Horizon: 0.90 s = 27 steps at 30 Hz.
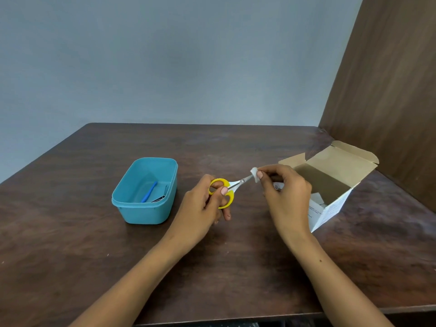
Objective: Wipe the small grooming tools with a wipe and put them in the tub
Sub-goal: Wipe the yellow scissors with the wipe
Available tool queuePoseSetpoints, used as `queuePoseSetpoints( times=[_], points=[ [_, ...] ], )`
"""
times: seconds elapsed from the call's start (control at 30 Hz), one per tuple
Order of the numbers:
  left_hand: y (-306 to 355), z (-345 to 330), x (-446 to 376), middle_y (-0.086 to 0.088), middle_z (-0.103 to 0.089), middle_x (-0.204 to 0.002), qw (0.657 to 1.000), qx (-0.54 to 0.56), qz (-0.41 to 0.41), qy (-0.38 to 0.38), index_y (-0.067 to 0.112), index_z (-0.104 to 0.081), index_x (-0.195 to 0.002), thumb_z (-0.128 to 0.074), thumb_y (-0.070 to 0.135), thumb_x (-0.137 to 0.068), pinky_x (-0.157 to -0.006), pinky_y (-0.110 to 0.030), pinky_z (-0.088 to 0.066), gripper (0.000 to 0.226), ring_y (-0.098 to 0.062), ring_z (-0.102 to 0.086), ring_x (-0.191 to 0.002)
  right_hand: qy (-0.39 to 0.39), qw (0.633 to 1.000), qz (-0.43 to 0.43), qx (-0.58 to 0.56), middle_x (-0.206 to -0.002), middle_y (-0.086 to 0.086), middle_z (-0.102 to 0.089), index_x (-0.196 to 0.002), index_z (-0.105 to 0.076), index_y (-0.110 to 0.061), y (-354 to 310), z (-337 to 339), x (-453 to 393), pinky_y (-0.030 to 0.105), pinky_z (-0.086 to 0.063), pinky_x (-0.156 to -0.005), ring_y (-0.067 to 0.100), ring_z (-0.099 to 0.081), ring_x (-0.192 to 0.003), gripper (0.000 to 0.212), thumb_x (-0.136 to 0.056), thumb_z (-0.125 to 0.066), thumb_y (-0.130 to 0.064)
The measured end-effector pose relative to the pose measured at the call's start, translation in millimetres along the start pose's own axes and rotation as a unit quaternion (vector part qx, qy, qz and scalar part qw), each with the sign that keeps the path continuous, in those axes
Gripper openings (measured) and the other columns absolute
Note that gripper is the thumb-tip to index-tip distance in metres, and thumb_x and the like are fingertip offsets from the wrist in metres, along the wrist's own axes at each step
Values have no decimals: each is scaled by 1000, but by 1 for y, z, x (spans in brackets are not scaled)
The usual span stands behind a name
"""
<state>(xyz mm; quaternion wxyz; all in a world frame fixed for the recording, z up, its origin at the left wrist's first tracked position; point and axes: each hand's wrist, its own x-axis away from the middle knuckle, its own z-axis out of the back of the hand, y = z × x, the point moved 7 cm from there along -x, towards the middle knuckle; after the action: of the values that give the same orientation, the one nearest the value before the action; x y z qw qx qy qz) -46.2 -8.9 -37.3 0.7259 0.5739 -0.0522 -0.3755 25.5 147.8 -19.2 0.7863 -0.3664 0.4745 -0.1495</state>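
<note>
Head view, dark wood table [70, 232], grey wall [165, 55]

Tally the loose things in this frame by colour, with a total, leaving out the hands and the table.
Yellow: 1, the scissors held by the left hand.
White: 1, the wipe pinched by the right hand.
Blue: 2, the tub and the blue tool inside it.
Metal: 1, a dark tool in the tub.
Cardboard: 1, the open box.
Total: 6

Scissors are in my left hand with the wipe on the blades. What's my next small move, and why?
Probably draw the wipe off the blade tips, then set the scissors in the tub: the right hand already pinches it at the tips, and the left hand sits beside the tub.
</note>
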Motion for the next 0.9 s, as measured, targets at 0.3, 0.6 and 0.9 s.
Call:
queuePoseSetpoints(
  times=[0.3, 0.6, 0.9],
  points=[
    [-13, -1, 1, -8, -62, -66, 944, 283, 167, -28, 9, -54, -89, -44, 21, -98, -37, -17, -31, 18, -8, -40, -44, -69, 958, -134, -244, -84, -4, -71, -83, -68, -14, 0, -10, 10, 28, -57, -66, 7, -65, -79, 8, -85, -65, -7],
    [-20, -12, 3, -4, -57, -64, 909, 327, 242, -86, 8, -55, -98, -54, 17, -92, -35, -14, -30, 11, -5, -37, -41, -74, 922, -189, -331, -75, 2, -73, -85, -71, -1, 2, -19, 12, 19, -54, -64, 9, -68, -72, 6, -80, -69, -1],
    [-16, 5, -2, 3, -58, -72, 993, 89, 71, -2, 22, -48, -111, -74, 15, -79, -45, -20, -39, 42, -9, -44, -49, -53, 929, -213, -299, -80, 11, -72, -82, -71, -4, 10, -18, 11, 15, -52, -63, 8, -68, -68, 7, -78, -70, 2]
  ],
)
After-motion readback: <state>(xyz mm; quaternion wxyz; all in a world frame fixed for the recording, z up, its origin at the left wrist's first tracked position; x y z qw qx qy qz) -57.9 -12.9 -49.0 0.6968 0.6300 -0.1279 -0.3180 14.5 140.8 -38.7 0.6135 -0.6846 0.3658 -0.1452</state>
